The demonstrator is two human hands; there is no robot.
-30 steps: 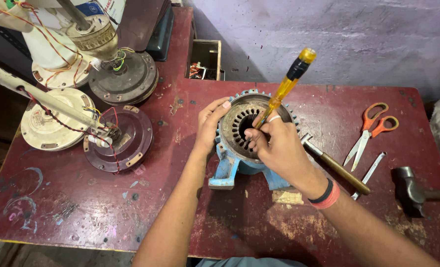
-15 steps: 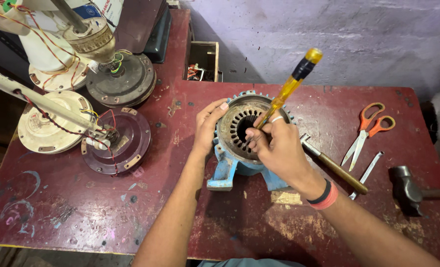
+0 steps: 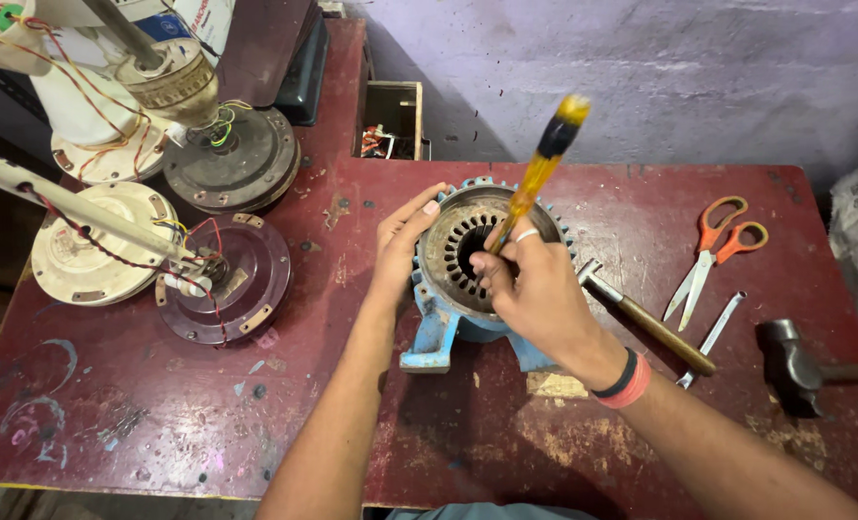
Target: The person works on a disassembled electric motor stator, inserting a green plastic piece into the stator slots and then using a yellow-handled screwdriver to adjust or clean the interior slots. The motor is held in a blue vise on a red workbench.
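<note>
- Scruffy little workshop: a worn dark-red workbench [image 3: 284,424] shoved against a purple plastered wall, bits lying everywhere.
- Compared with a second ago not much has moved. The yellow translucent screwdriver with the black collar [image 3: 542,164] still leans up and to the right, only its top is blurred now, so it's being wiggled. Looks to me like the work inside the slots just carries on.
- The round grey motor stator on its blue cast base [image 3: 453,289] sits mid-bench, opening upward.
- Left hand [image 3: 402,252] cups the stator's left rim, fingers curled over the edge, steadying it.
- Right hand [image 3: 535,289] is clenched around the screwdriver shaft, right over the bore; tip hidden inside.
- Off to the right: orange-handled scissors [image 3: 713,252], a wooden-handled tool [image 3: 650,323], a black hammer head [image 3: 785,361]. Left side, opened ceiling-fan motors [image 3: 222,274] with loose wires.
</note>
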